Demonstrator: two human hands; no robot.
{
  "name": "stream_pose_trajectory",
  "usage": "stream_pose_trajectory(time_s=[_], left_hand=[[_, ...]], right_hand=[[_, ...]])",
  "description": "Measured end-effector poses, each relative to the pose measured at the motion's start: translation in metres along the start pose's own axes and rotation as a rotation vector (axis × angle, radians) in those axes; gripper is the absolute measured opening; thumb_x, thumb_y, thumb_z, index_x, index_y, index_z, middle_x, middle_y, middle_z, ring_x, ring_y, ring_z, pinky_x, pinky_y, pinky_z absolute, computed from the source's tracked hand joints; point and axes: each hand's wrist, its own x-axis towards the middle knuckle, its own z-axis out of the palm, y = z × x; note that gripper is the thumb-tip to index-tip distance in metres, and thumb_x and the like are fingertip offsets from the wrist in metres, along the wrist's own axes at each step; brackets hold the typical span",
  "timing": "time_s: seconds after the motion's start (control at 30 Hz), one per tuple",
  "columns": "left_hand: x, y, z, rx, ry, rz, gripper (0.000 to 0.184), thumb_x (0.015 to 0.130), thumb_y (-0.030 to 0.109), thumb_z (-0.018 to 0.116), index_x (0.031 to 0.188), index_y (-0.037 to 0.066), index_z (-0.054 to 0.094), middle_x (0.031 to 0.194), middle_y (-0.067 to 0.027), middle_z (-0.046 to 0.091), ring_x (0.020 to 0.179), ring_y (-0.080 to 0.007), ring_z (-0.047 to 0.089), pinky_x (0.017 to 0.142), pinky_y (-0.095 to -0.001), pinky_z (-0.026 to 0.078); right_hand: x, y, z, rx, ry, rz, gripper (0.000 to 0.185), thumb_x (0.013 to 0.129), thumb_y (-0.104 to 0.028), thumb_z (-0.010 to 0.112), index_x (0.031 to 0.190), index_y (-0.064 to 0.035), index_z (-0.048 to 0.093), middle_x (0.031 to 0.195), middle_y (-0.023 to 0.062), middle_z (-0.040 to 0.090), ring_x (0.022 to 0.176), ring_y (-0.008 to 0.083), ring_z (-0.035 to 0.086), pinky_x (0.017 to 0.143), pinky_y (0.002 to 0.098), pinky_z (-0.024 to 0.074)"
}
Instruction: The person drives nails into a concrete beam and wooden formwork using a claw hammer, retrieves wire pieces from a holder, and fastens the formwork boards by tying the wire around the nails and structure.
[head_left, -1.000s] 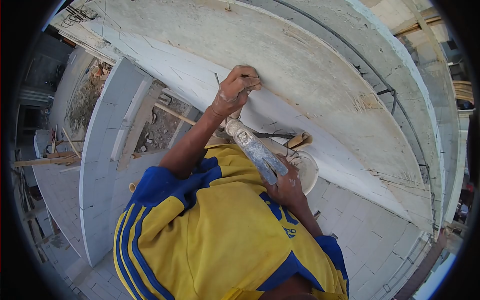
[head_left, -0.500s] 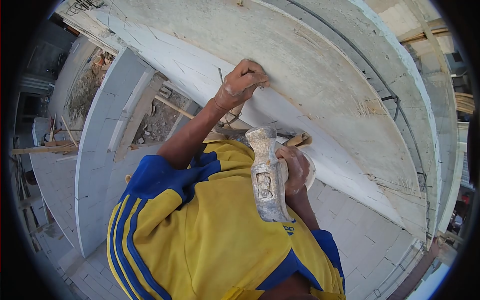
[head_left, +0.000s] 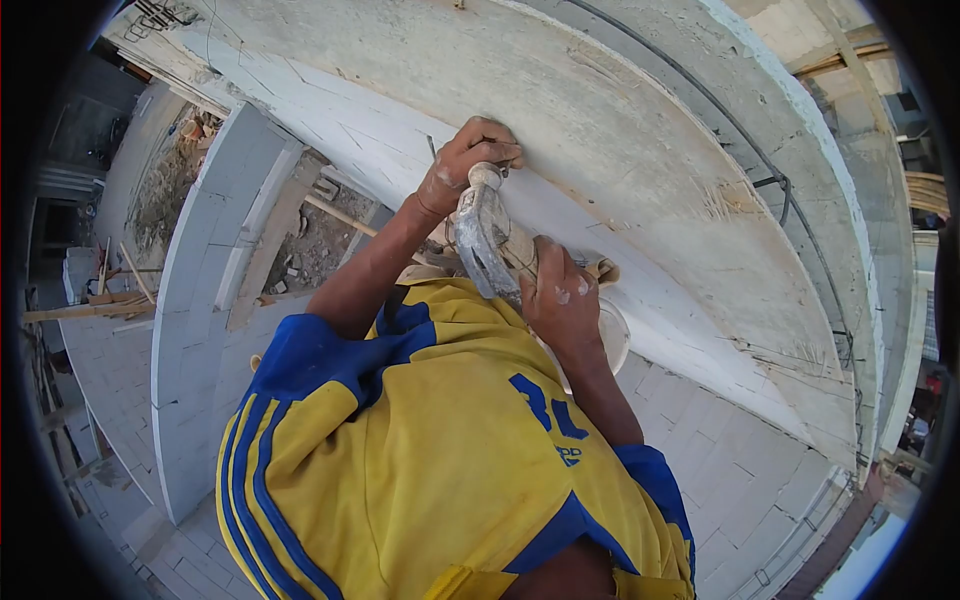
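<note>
My left hand (head_left: pixel 470 160) is closed in a pinch against the lower edge of the concrete panel (head_left: pixel 630 130); whatever its fingertips hold is too small or hidden to name. A worn metal claw hammer (head_left: pixel 480 235) is in my right hand (head_left: pixel 563 300), whose fingers wrap round its handle. The round striking face lies right at the fingers of my left hand, and the claw points back towards the yellow and blue shirt (head_left: pixel 450 430). Below the panel edge runs a white block wall (head_left: pixel 380 125).
Behind my right wrist is part of a pale bucket (head_left: pixel 613 335). A grey block partition (head_left: pixel 205 260) stands at left, beside an opening with rubble and a wooden pole (head_left: pixel 340 215). A black cable (head_left: pixel 700 90) runs along the concrete at upper right.
The hammer rose towards the camera, then swung forward to my left hand. My right hand moved forward and left with it. My left hand keeps its pinch at the panel edge.
</note>
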Motion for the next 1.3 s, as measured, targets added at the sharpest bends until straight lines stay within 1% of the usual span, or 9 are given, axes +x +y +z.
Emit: stream_pose_trajectory(time_s=[0.17, 0.3, 0.5, 0.63, 0.77, 0.9, 1.1, 1.13, 1.3], left_hand=[[-0.002, -0.009, 0.004, 0.097, 0.047, 0.098, 0.028, 0.071, -0.018, 0.067, 0.092, 0.000, 0.062, 0.095, -0.0100, 0.056, 0.083, -0.0196, 0.064, 0.068, -0.0287, 0.057], [0.000, 0.001, 0.001, 0.014, 0.038, 0.000, 0.028, 0.072, -0.018, 0.066, 0.093, 0.000, 0.063, 0.095, -0.0099, 0.056, 0.082, -0.0193, 0.064, 0.070, -0.0279, 0.059], [0.000, -0.008, 0.004, 0.071, 0.071, 0.081, 0.029, 0.072, -0.017, 0.067, 0.094, 0.002, 0.065, 0.095, -0.0096, 0.056, 0.082, -0.0185, 0.065, 0.070, -0.0274, 0.060], [0.004, -0.006, 0.004, 0.077, 0.076, 0.056, 0.029, 0.072, -0.016, 0.069, 0.094, 0.002, 0.066, 0.094, -0.0091, 0.057, 0.080, -0.0182, 0.066, 0.069, -0.0272, 0.060], [-0.001, -0.012, 0.005, 0.090, 0.097, 0.075, 0.029, 0.070, -0.013, 0.072, 0.094, 0.003, 0.067, 0.091, -0.0074, 0.059, 0.080, -0.0172, 0.067, 0.067, -0.0268, 0.060], [-0.001, -0.014, 0.005, 0.106, 0.124, 0.050, 0.029, 0.070, -0.009, 0.075, 0.093, 0.006, 0.069, 0.088, -0.0064, 0.061, 0.078, -0.0157, 0.067, 0.065, -0.0259, 0.059], [0.000, -0.016, 0.003, 0.155, 0.159, -0.147, 0.027, 0.069, 0.001, 0.080, 0.087, 0.004, 0.060, 0.082, -0.0050, 0.060, 0.070, -0.0161, 0.065, 0.056, -0.0265, 0.056], [0.003, -0.016, 0.000, 0.153, 0.158, -0.138, 0.027, 0.069, 0.001, 0.080, 0.087, 0.004, 0.060, 0.082, -0.0050, 0.060, 0.070, -0.0161, 0.065, 0.056, -0.0265, 0.056], [0.008, -0.013, -0.018, 0.404, -0.048, 0.052, 0.038, 0.069, 0.010, 0.083, 0.092, 0.005, 0.053, 0.078, -0.0060, 0.057, 0.063, -0.0190, 0.062, 0.051, -0.0298, 0.051]], right_hand=[[-0.016, 0.002, -0.010, 0.200, 0.165, -0.299, 0.055, 0.054, -0.006, 0.073, 0.105, -0.0021, 0.056, 0.091, 0.0130, 0.060, 0.076, 0.0315, 0.063, 0.070, 0.0408, 0.0527], [-0.006, 0.015, 0.007, 0.035, 0.028, 0.067, 0.053, 0.057, -0.007, 0.073, 0.107, -0.0022, 0.056, 0.089, 0.0119, 0.060, 0.075, 0.0300, 0.063, 0.068, 0.0403, 0.0527], [-0.015, 0.013, 0.002, 0.183, 0.300, -0.462, 0.051, 0.059, -0.006, 0.071, 0.108, -0.0031, 0.057, 0.088, 0.0119, 0.060, 0.073, 0.0275, 0.063, 0.064, 0.0387, 0.0530], [0.000, 0.023, 0.014, -0.050, 0.128, -0.059, 0.048, 0.055, -0.007, 0.070, 0.102, -0.0073, 0.060, 0.088, 0.0107, 0.062, 0.067, 0.0289, 0.062, 0.059, 0.0390, 0.0517], [-0.017, 0.014, -0.008, 0.113, 0.141, -0.249, 0.050, 0.058, -0.010, 0.071, 0.106, -0.0080, 0.059, 0.091, 0.0089, 0.062, 0.074, 0.0283, 0.063, 0.064, 0.0394, 0.0519], [-0.001, 0.036, 0.006, -0.117, 0.016, 0.008, 0.044, 0.063, -0.011, 0.072, 0.105, -0.0075, 0.059, 0.086, 0.0073, 0.059, 0.075, 0.0262, 0.063, 0.064, 0.0388, 0.0509], [-0.003, 0.046, 0.003, 0.040, 0.203, -0.369, 0.049, 0.065, -0.014, 0.073, 0.110, -0.0091, 0.054, 0.088, 0.0086, 0.059, 0.072, 0.0280, 0.062, 0.063, 0.0397, 0.0506], [0.005, 0.047, 0.010, -0.102, -0.001, -0.048, 0.051, 0.063, -0.014, 0.074, 0.109, -0.0078, 0.054, 0.088, 0.0090, 0.057, 0.070, 0.0269, 0.061, 0.063, 0.0398, 0.0502], [-0.001, 0.050, 0.011, -0.049, 0.113, -0.208, 0.049, 0.064, -0.014, 0.073, 0.109, -0.0084, 0.055, 0.086, 0.0085, 0.057, 0.070, 0.0270, 0.062, 0.063, 0.0401, 0.0505]])
